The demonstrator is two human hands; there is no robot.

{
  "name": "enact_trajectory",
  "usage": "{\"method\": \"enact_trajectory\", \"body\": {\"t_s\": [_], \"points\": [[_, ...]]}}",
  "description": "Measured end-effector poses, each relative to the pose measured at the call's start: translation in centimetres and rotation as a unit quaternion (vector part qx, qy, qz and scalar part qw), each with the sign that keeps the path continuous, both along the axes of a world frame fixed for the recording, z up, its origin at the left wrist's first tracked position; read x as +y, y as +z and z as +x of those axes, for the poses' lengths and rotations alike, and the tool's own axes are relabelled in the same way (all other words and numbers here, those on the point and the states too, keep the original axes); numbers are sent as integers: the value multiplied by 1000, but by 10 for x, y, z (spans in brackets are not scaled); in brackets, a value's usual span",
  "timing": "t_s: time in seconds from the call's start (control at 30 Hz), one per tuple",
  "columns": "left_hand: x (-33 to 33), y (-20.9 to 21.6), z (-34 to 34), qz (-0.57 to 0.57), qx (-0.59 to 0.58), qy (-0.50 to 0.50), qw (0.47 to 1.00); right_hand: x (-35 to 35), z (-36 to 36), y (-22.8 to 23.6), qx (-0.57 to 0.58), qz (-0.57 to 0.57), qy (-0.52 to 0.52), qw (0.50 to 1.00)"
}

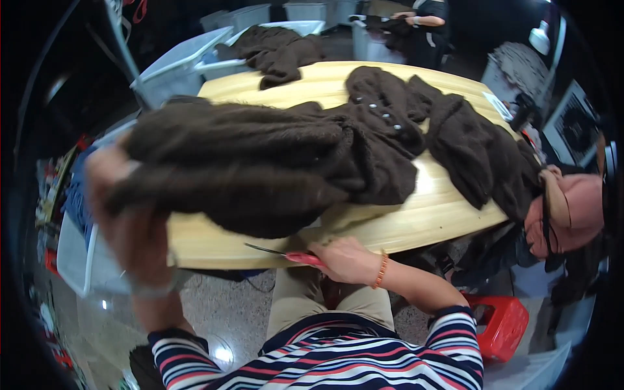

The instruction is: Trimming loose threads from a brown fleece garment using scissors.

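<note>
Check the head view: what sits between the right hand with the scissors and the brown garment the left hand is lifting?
In the head view, only bare tabletop lies between the right hand, holding red-handled scissors, and the brown garment gripped by the left hand.

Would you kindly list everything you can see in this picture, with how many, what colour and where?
knitted garments: several, dark brown, spread and heaped across the table; one has pale buttons
table: one, light wood, centre
held garment: one, dark brown, lifted over the table's near left part
scissors: one pair, red handles, at the table's near edge
bins: several, pale grey, beyond the table's far left; one holds another dark brown garment
stool: one, red, floor at lower right
other person: one, seated at the table's right end
bracelet: one, orange beads, right wrist
left hand: grips the held garment, blurred
right hand: closed on the scissors
</note>
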State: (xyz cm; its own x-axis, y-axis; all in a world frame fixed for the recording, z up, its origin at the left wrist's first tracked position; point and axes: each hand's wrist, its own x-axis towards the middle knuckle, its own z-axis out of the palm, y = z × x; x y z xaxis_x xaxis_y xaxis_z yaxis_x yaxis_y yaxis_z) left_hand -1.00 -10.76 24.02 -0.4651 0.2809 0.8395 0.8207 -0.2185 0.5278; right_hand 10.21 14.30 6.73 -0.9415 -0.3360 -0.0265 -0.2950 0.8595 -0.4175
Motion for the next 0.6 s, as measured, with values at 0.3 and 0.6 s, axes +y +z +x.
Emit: {"method": "enact_trajectory", "body": {"t_s": [0.3,0.6], "points": [[-15,35,55,136,51,236,961,42,-22,-12,185,-351,11,918],[-65,36,-5,-142,336,335,869,145,71,108,283,-172,-122,936]]}}
